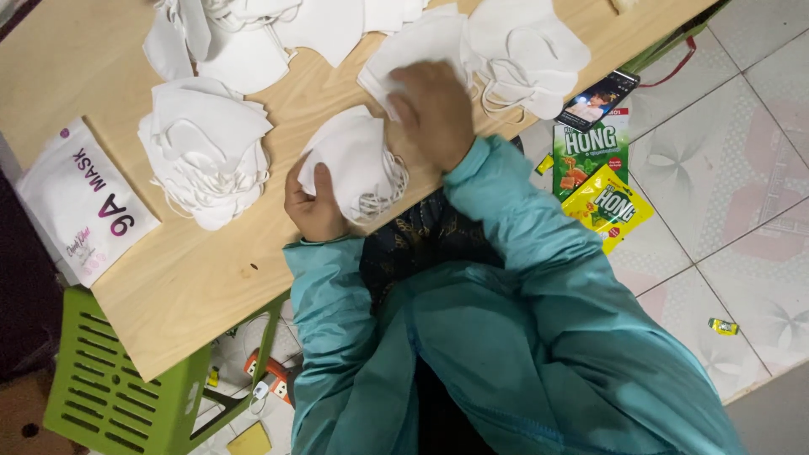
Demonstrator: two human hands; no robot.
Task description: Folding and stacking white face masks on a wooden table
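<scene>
The left hand grips a small stack of white folded fabric face masks near the table's 6 o'clock edge, fingers curled shut around the stack's lower corner, seemingly to keep the pieces aligned with their ear loops hanging to one side. The right hand, just at 1 o'clock from that stack, lies palm down on a loose white mask, fingers bent and pressing it; whether they pinch it cannot be told. Both sleeves are teal.

On the pale wooden tabletop, a taller pile of white masks sits at 9 o'clock from the held stack, well apart, with a flat white printed pouch beyond it. More scattered white masks crowd the 12 o'clock side, close to the right hand. A green plastic stool stands at 7 o'clock; a phone and green and yellow snack packets lie on the tiled floor at 3 o'clock.
</scene>
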